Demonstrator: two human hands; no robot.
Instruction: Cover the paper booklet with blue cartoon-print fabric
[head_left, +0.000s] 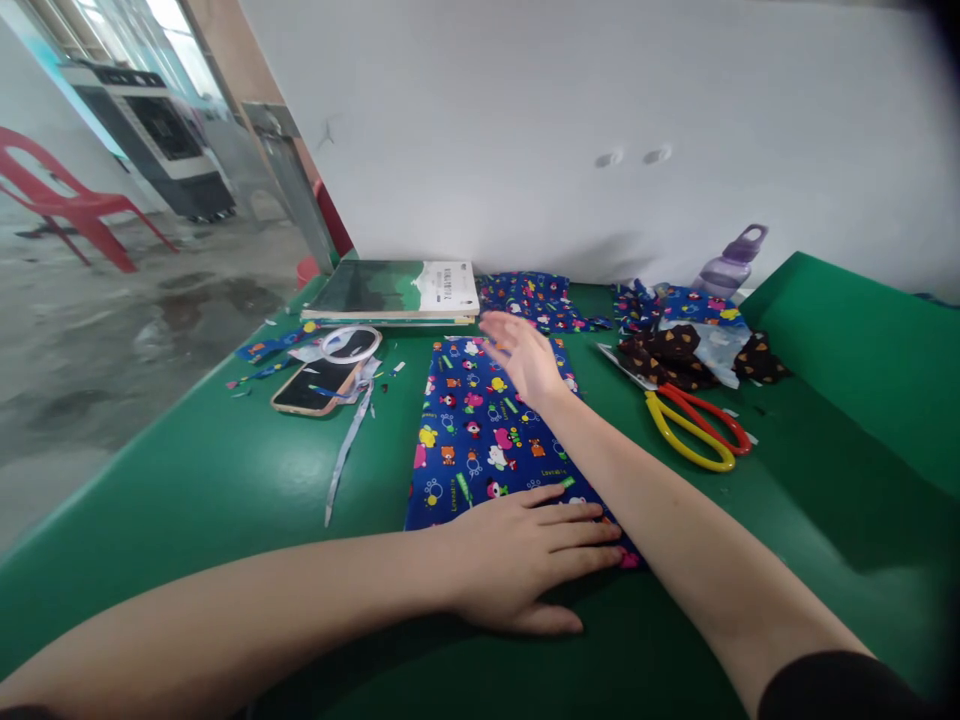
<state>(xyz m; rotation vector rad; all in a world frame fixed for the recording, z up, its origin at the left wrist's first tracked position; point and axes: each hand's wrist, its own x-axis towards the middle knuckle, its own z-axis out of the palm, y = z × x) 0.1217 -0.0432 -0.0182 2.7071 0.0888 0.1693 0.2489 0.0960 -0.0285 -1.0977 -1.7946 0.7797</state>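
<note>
Yellow lettering, seemingly "Loveable", dots the blue printed cloth [481, 430], which runs up the middle of the tabletop [240, 490] toward its back edge. The open left hand [521, 558] lies palm-down across its near end, fingers pointing right; the right hand [527, 362], loosely open, angles over its far end.

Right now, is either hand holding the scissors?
No, the scissors lie on the green table, right of the central blue cloth, apart from both the left hand and the right hand.

Left hand [517, 560] lies flat, fingers [581, 535] toward three o'clock; right hand [529, 360] (slightly blurred, perhaps raised) points to ten o'clock, forearm [675, 530] from five.
</note>
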